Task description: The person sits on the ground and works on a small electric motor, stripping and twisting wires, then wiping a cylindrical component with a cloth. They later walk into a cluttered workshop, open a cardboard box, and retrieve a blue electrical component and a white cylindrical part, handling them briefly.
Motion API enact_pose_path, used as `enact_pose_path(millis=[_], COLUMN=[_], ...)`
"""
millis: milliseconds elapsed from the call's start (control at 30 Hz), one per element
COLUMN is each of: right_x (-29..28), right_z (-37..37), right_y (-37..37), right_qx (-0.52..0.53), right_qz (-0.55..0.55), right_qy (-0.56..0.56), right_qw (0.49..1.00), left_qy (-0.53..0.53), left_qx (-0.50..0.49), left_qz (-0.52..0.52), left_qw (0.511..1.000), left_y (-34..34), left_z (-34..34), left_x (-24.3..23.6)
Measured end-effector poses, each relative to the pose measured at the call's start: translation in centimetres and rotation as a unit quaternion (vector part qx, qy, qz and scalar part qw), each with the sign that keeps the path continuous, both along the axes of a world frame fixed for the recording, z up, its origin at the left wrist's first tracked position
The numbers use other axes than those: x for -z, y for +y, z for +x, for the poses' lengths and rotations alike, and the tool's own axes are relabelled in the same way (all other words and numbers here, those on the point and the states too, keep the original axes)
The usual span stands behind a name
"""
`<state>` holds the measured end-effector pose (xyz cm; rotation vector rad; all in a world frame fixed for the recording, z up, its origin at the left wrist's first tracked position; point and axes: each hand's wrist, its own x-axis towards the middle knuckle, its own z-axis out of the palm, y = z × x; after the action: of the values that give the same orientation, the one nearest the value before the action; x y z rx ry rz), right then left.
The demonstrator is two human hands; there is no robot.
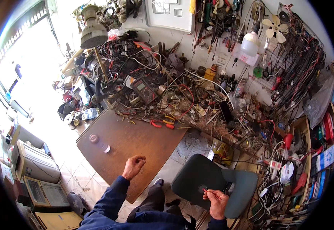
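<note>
Above the brown tabletop (151,147), my left hand (133,167) has its fingers curled together; whatever they may hold is too small to make out. Lower right, in front of the dark grey chair (197,174), my right hand (216,204) pinches a small red piece (204,189) between thumb and fingertips. Its exact kind is not clear. A clear bottle with a pinkish cap (99,143) lies on the tabletop, beyond my left hand. Red-handled pliers (156,124) and yellow-and-red pliers (169,122) rest at the table's far edge.
Behind the tabletop stretches a workbench heaped with wires, tools and parts, with a multimeter (144,90) among them. A lamp (93,30) stands at the upper left. Cables and a white power strip (275,165) crowd the right. Old appliances (38,161) line the left.
</note>
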<state>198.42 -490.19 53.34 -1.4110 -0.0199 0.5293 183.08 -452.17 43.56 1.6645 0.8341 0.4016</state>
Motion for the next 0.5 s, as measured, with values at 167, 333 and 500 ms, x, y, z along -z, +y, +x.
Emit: enact_pose_path(millis=[167,333,500], right_x=[1.6,-1.2,-4.4], right_z=[5.9,11.3,17.0], right_y=[0.8,3.6,7.7], right_qx=[0.010,0.020,0.031], right_qz=[-0.017,-0.115,-0.209], right_qy=[0.007,0.024,0.083], right_qw=[1.000,0.993,0.974], left_qy=[0.006,0.004,-0.041], left_qx=[0.048,0.087,0.039], left_qz=[0.153,0.231,0.270], left_qw=[0.987,0.969,0.961], left_y=[6.2,16.7,28.0], left_z=[12.4,30.9,50.4], left_x=[-5.6,-6.9,-5.2])
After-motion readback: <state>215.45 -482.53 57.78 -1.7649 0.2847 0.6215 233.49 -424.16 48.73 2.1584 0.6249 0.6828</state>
